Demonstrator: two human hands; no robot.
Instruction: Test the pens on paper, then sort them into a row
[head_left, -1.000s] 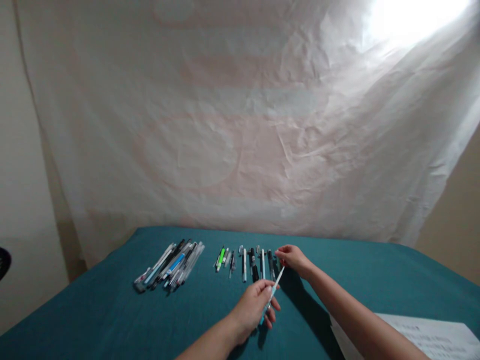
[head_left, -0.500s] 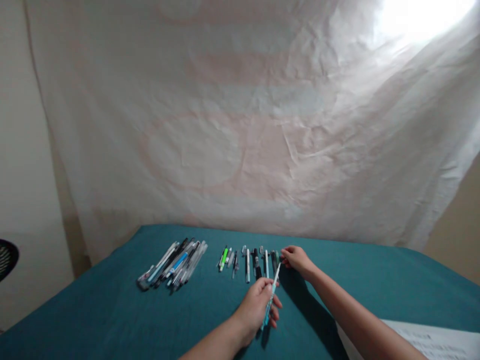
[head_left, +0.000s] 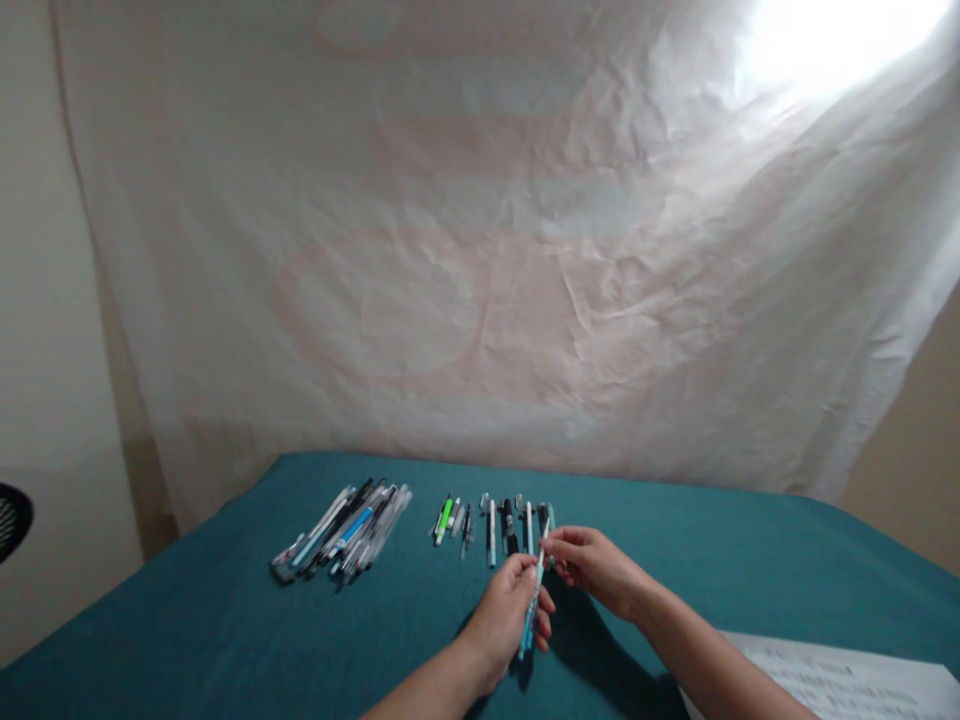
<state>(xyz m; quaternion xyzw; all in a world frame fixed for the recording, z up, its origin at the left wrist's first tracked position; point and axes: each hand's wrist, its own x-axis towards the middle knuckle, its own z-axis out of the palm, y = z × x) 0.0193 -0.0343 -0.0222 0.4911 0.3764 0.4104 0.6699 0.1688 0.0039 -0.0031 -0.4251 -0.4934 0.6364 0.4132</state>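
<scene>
A light blue pen with a whitish upper end (head_left: 532,615) is gripped in my left hand (head_left: 506,620), slanting up and away over the near side of the pen row. My right hand (head_left: 592,565) has its thumb and fingertips closed at the pen's upper end, just beyond the left fingers. Whether a small part is also between those right fingertips is too small to make out. Directly behind both hands lie a white pen (head_left: 529,525) and a black pen (head_left: 509,522), partly covered by the left hand.
Farther left in the row are a bright green pen (head_left: 444,520), a white pen (head_left: 491,535) and several small pen parts. A heap of pens (head_left: 352,530) lies at the left of the teal-covered table (head_left: 187,610). A printed sheet (head_left: 840,675) rests at the front right.
My right hand has come nearer and left, from the right end of the row to the upper end of the light blue pen. My left hand keeps its hold, the pen turned slightly.
</scene>
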